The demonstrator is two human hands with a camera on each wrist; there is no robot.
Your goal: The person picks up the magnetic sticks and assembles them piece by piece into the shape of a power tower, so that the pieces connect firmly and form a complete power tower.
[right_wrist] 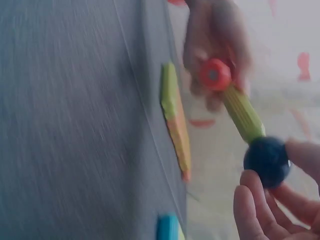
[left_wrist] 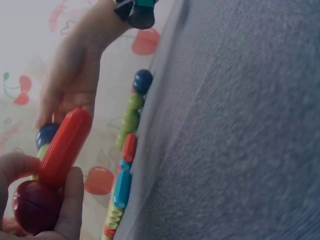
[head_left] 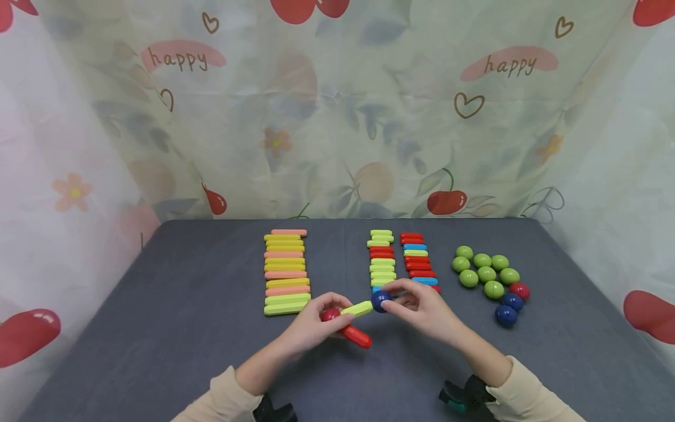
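Observation:
My left hand (head_left: 315, 321) grips a red ball (left_wrist: 36, 205) in its fingers and thumb. From that ball a red stick (head_left: 357, 336) and a yellow-green stick (head_left: 358, 309) stick out at an angle to each other. Between the fingertips of my right hand (head_left: 426, 309) is a dark blue ball (right_wrist: 267, 162). It touches the far end of the yellow-green stick in the right wrist view. Both hands are raised over the grey table (head_left: 211, 328). Fingers cover part of the red ball in the head view.
At the left lies a column of yellow, pink and green sticks (head_left: 285, 275). Two columns of shorter red, green and blue sticks (head_left: 419, 266) lie behind the hands. Several green balls (head_left: 486, 274) sit at the right, beside a red ball (head_left: 519, 291) and two blue balls (head_left: 505, 316).

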